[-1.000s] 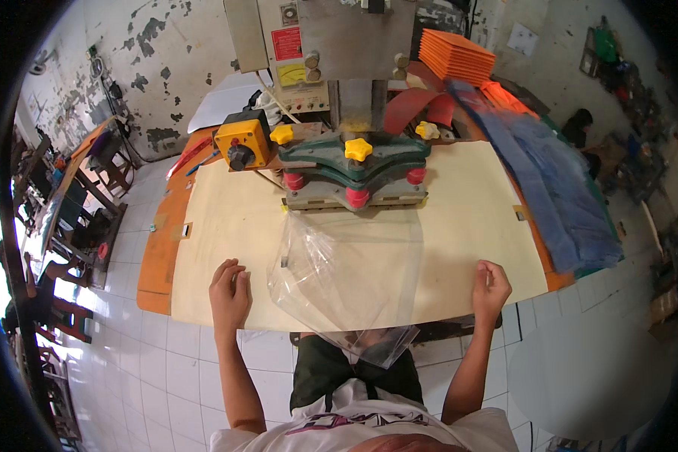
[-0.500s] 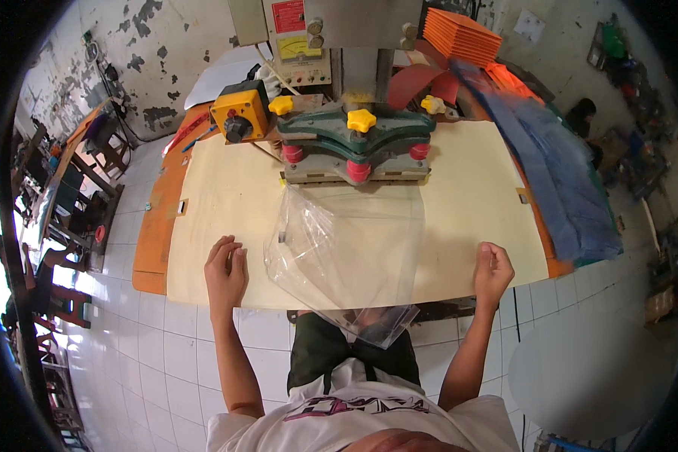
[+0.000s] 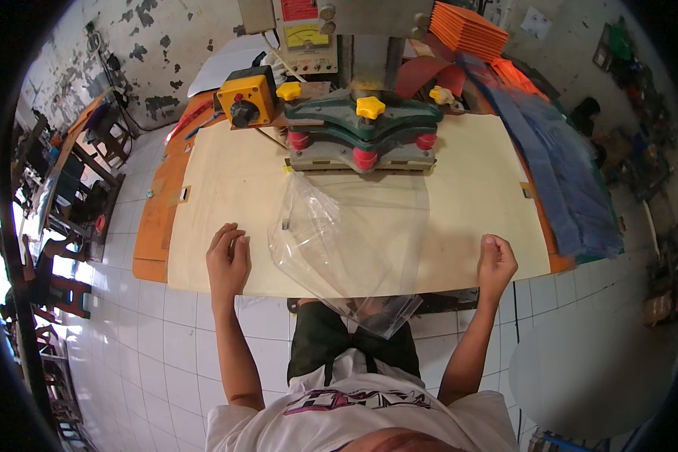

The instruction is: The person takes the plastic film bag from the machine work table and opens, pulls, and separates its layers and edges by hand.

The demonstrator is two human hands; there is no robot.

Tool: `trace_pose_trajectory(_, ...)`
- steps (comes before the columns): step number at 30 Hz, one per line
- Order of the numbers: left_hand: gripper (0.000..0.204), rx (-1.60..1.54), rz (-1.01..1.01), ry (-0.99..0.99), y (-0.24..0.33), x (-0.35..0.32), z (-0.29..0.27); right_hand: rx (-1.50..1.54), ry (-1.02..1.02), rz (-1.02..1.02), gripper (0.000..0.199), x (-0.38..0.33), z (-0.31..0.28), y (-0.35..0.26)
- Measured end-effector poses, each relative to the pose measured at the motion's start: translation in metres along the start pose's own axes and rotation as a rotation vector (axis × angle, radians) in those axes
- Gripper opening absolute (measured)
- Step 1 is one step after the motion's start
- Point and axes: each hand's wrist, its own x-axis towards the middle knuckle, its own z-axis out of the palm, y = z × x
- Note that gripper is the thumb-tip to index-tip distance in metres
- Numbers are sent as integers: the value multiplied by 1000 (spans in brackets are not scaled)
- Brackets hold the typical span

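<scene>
A clear plastic sheet [image 3: 339,241] lies on the cream work surface [image 3: 474,181], wrinkled on its left side. Its far edge runs to the press head [image 3: 363,128], which has a green frame, yellow star knobs and red spacers. The sheet's near corner hangs over the front edge above my lap. My left hand [image 3: 228,260] rests at the front left of the surface, fingers loosely bent, thumb apart, nothing in it. On the opposite side, my right hand [image 3: 497,262] is curled closed with nothing visible in it. Neither hand touches the sheet.
A yellow control box [image 3: 246,98] with a black knob stands left of the press head. Blue plastic sheets [image 3: 546,158] drape over the right side, below an orange folded stack [image 3: 468,32]. At far left, a person's limb [image 3: 53,247] shows near a stool [image 3: 71,297].
The whole view has shifted slightly up and to the right. Both hands keep nearly the same pose, and the sheet and press head show no clear change.
</scene>
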Motion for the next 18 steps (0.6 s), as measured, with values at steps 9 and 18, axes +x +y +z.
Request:
trace_pose_trajectory(9,15,37,13,6,2,1,0,29,6,35,22,0,0,4)
trace_pose_trajectory(18,15,33,15,18,-2,1,2,21,0,37,21,1,0,3)
